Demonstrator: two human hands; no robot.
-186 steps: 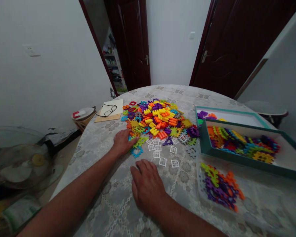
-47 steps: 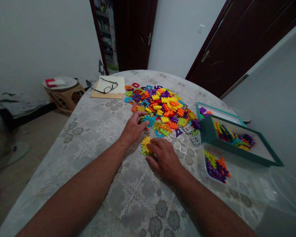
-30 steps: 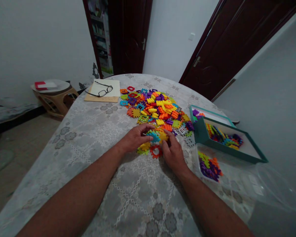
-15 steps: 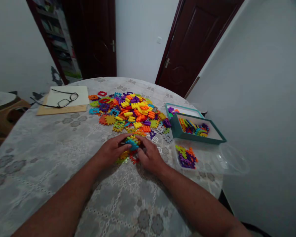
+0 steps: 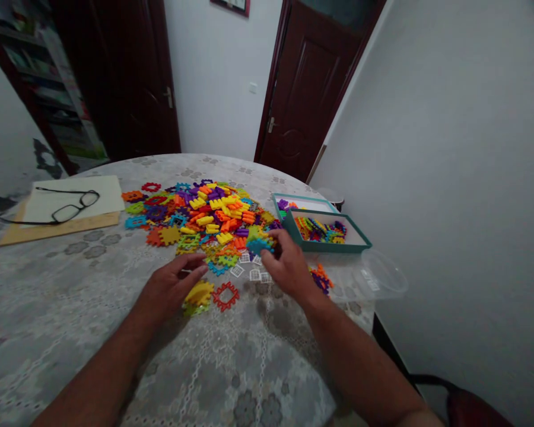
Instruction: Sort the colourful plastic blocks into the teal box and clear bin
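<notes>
My right hand (image 5: 287, 267) grips a small stack of notched plastic building pieces (image 5: 260, 242), blue in front with yellow-green behind, raised above the table. My left hand (image 5: 171, 284) is open, its thumb and fingers apart and holding nothing. Just beside its fingertips, a yellow notched piece (image 5: 199, 293) lies over a lime-green one. To the right of that sits a red notched frame (image 5: 225, 296). Several white window-like pieces (image 5: 254, 275) are spread between my hands. Beyond them rises a heap of colourful plastic building pieces (image 5: 218, 207).
On the right, a teal box (image 5: 329, 246) contains sorted pieces, with its lid (image 5: 305, 204) behind. A clear plastic container (image 5: 351, 293) with purple and orange pieces is nearer, partly behind my right arm. Glasses (image 5: 73, 207) rest on paper (image 5: 111, 187) at the left.
My hands have moved apart. The right has carried the stack rightward and up; the left has let go and drawn back left. The view has swung right, and the red frame is uncovered.
</notes>
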